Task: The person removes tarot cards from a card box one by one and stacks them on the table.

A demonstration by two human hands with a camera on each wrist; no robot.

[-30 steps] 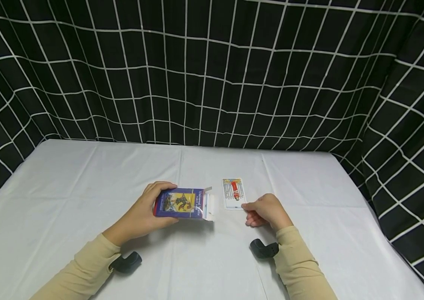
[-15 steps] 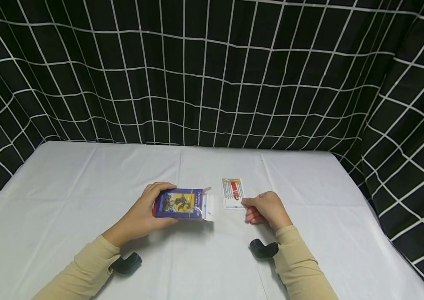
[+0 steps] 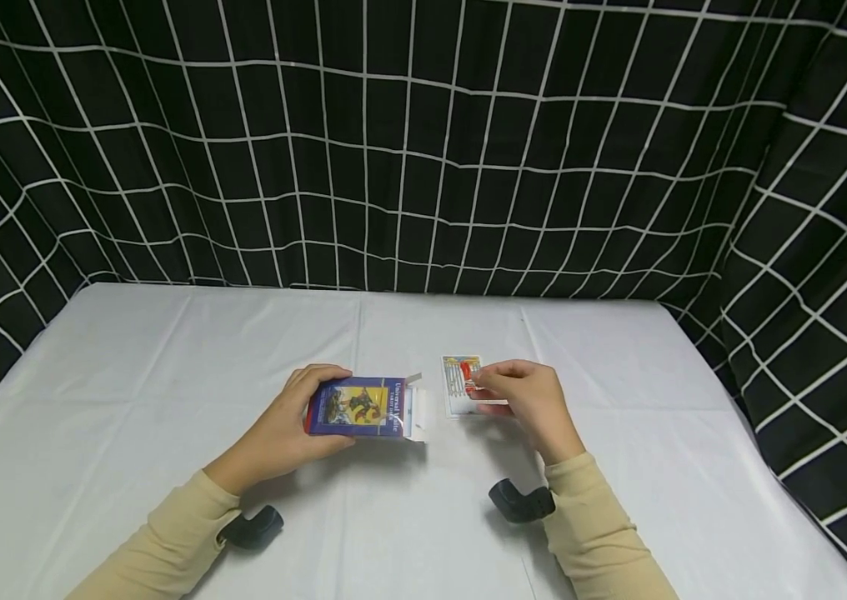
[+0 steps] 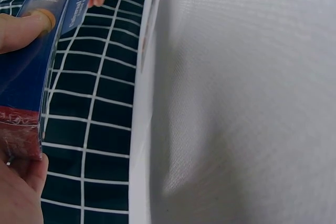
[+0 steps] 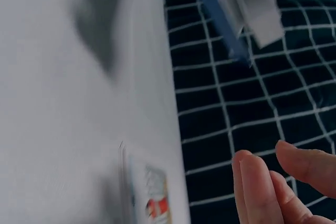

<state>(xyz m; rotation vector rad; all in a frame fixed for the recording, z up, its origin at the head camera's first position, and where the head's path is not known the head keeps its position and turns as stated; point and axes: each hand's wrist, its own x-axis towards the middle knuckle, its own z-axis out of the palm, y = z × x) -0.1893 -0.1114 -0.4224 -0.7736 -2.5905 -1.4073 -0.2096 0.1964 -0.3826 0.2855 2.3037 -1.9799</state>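
Observation:
My left hand (image 3: 284, 433) grips a blue tarot card box (image 3: 356, 407), fingers along its far side and thumb along its near side. The box is held on its side above the cloth, with its open end and white flap (image 3: 419, 417) facing right. Face up on the cloth lies a tarot card (image 3: 457, 398) with a red figure. My right hand (image 3: 528, 404) hovers over the card's right part and hides some of it in the head view. In the right wrist view its fingers (image 5: 260, 195) and thumb are apart, with nothing between them, while the card (image 5: 149, 195) lies below.
A white cloth (image 3: 191, 375) covers the table. Black curtains with a white grid (image 3: 393, 150) rise behind it and at both sides. Dark curved devices sit at the left wrist (image 3: 257, 527) and the right wrist (image 3: 521, 502).
My right hand has let go of the card's near right corner and risen up and slightly left over it. The card stays in place, and the left hand holds the box unmoved.

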